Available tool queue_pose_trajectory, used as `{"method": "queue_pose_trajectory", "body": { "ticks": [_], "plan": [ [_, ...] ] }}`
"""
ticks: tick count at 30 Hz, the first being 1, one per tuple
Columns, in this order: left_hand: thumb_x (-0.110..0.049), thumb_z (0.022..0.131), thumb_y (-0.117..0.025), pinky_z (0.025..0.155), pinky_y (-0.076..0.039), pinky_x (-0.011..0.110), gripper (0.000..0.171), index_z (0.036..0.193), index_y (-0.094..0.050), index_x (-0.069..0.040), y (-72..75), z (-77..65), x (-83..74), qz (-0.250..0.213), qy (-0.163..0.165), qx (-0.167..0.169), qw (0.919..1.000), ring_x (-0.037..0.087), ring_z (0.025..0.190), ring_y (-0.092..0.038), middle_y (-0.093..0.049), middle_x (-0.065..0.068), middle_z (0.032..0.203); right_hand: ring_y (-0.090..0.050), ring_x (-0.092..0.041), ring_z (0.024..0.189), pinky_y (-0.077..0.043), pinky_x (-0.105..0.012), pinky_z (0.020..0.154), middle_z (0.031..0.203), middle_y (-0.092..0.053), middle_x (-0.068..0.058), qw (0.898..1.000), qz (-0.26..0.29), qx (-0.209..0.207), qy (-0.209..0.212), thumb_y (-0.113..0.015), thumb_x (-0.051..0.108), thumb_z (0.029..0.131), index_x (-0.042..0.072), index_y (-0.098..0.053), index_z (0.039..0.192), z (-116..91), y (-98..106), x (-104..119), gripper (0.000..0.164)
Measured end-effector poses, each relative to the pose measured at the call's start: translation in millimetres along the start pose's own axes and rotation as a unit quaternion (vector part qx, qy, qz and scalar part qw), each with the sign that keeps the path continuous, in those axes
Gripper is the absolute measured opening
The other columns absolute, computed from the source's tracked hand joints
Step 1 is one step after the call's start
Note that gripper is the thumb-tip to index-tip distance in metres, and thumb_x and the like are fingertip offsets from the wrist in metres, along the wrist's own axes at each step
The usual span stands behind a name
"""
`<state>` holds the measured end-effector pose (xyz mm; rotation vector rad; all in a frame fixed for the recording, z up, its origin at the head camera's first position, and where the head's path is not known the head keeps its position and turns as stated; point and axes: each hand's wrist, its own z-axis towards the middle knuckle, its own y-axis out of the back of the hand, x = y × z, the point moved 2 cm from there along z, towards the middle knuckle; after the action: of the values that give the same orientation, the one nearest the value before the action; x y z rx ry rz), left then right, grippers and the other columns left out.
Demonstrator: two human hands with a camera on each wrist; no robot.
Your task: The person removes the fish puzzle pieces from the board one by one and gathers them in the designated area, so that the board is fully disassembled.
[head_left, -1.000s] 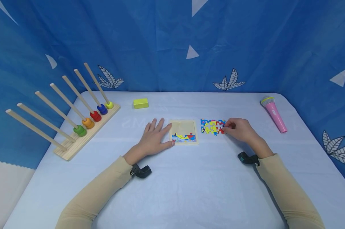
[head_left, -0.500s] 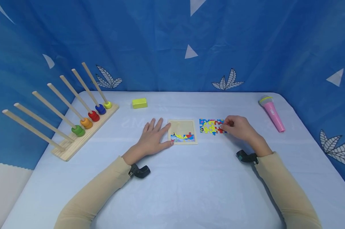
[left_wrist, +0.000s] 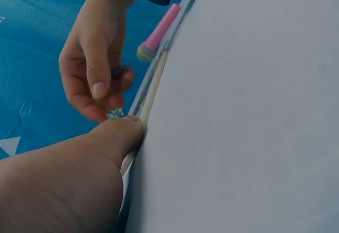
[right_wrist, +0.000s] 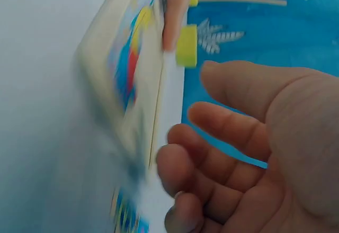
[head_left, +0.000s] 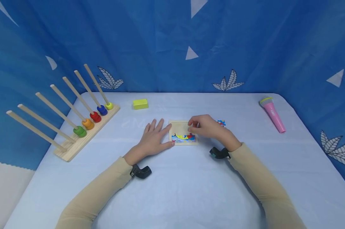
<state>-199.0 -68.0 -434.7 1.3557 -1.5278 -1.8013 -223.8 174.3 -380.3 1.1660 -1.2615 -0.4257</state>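
A wooden puzzle tray (head_left: 183, 143) lies mid-table, its lower part filled with colourful pieces (head_left: 183, 138) and its upper part bare wood. My left hand (head_left: 153, 140) rests spread beside it, thumb and forefinger against its left edge. Over the tray's right side is my right hand (head_left: 203, 126), fingers curled; in the left wrist view a small dark puzzle piece (left_wrist: 116, 73) shows between its thumb and forefinger. The right wrist view does not show this piece. Behind the right hand, loose joined puzzle pieces (head_left: 221, 122) are mostly hidden.
At the left stands a wooden rack (head_left: 87, 133) of tall pegs with coloured rings. A yellow-green block (head_left: 140, 104) lies towards the back, and a pink toy microphone (head_left: 273, 115) at the back right. Blue cloth (head_left: 172, 47) hangs behind the table.
My right hand has moved left from the joined puzzle pieces to over the tray, bringing a piece with it. My left hand has stayed at the tray's edge.
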Motion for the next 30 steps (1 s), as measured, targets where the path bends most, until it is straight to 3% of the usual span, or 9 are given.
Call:
{"method": "queue_pose_trajectory", "body": {
  "ticks": [5, 10, 20, 30],
  "plan": [
    [-0.061, 0.095, -0.054, 0.124, -0.006, 0.068, 0.082, 0.162, -0.030, -0.020, -2.1, 2.2, -1.2, 0.004, -0.007, -0.003, 1.0000, 0.049, 0.158, -0.003, -0.014, 0.019, 0.171, -0.059, -0.017, 0.082, -0.053, -0.030, 0.077, 0.095, -0.070, -0.005, 0.997, -0.030, 0.061, 0.044, -0.076, 0.020, 0.091, 0.008, -0.071, 0.122, 18, -15, 26, 0.034],
    [-0.061, 0.096, -0.055, 0.124, -0.006, 0.068, 0.082, 0.162, -0.029, -0.020, -1.2, 2.2, -0.7, 0.008, -0.007, 0.000, 0.9999, 0.049, 0.158, -0.003, -0.014, 0.020, 0.171, -0.056, -0.018, 0.090, -0.051, -0.031, 0.084, 0.100, -0.068, -0.004, 0.992, -0.063, 0.093, 0.053, -0.082, 0.022, 0.085, 0.009, -0.072, 0.122, 25, -27, 40, 0.040],
    [-0.061, 0.095, -0.056, 0.124, -0.006, 0.069, 0.082, 0.162, -0.031, -0.019, 0.2, 1.6, 1.8, 0.004, -0.004, 0.000, 1.0000, 0.049, 0.158, -0.004, -0.015, 0.020, 0.171, -0.052, -0.016, 0.084, -0.044, -0.027, 0.074, 0.092, -0.062, -0.002, 0.990, -0.062, 0.103, 0.079, -0.081, 0.019, 0.086, 0.011, -0.074, 0.115, 22, -34, 44, 0.031],
    [-0.061, 0.096, -0.055, 0.124, -0.006, 0.069, 0.082, 0.162, -0.030, -0.019, 0.5, 1.2, 2.4, 0.002, -0.003, -0.002, 1.0000, 0.049, 0.158, -0.003, -0.014, 0.020, 0.171, -0.051, -0.017, 0.084, -0.042, -0.028, 0.073, 0.090, -0.059, -0.003, 0.992, -0.059, 0.096, 0.064, -0.081, 0.016, 0.086, 0.014, -0.069, 0.109, 22, -37, 46, 0.026]
  ]
}}
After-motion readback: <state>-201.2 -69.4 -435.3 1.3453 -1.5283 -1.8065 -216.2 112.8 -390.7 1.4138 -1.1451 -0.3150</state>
